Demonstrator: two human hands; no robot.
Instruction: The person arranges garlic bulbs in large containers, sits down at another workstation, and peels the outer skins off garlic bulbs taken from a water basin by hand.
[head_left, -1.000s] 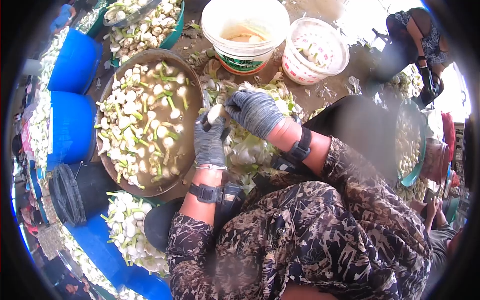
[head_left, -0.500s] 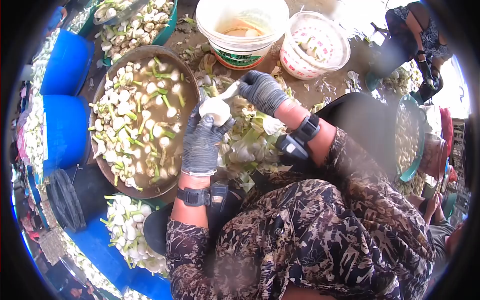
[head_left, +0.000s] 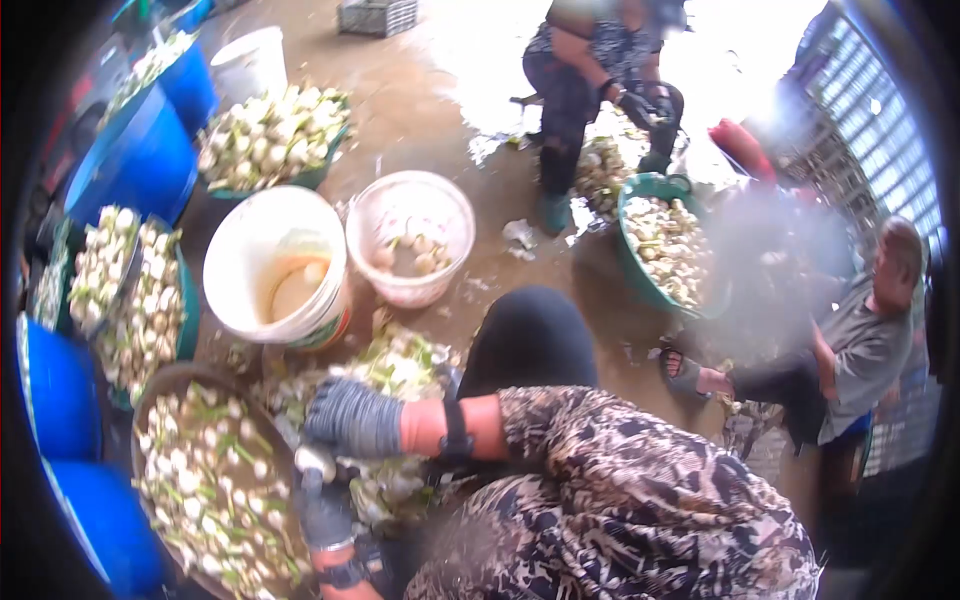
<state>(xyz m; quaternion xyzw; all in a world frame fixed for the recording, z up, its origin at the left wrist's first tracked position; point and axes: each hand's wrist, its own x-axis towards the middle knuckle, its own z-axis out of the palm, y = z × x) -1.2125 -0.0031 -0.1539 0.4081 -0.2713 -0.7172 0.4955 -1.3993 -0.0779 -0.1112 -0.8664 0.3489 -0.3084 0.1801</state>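
Observation:
My left hand (head_left: 326, 515), in a grey glove, holds a white garlic bulb (head_left: 316, 462) at its fingertips beside the wide basin. My right hand (head_left: 352, 416), gloved too, is just above the bulb with its fingers curled closed; whatever they grip is hidden. To the left, the round basin (head_left: 172, 378) holds murky water and many garlic bulbs with green stems. Loose peeled skins (head_left: 400, 360) lie in a heap beyond and under my right hand.
A white bucket (head_left: 235, 305) and a smaller white tub (head_left: 455, 250) with a few bulbs stand ahead. Blue barrels (head_left: 145, 155) line the left. A green basin (head_left: 635, 262) of bulbs is at right. One person (head_left: 600, 90) works ahead; another person (head_left: 860, 340) sits at right.
My view has swung up and to the right, bringing more of the floor and two people into sight. My right hand has come from beside the bulb to just above it.

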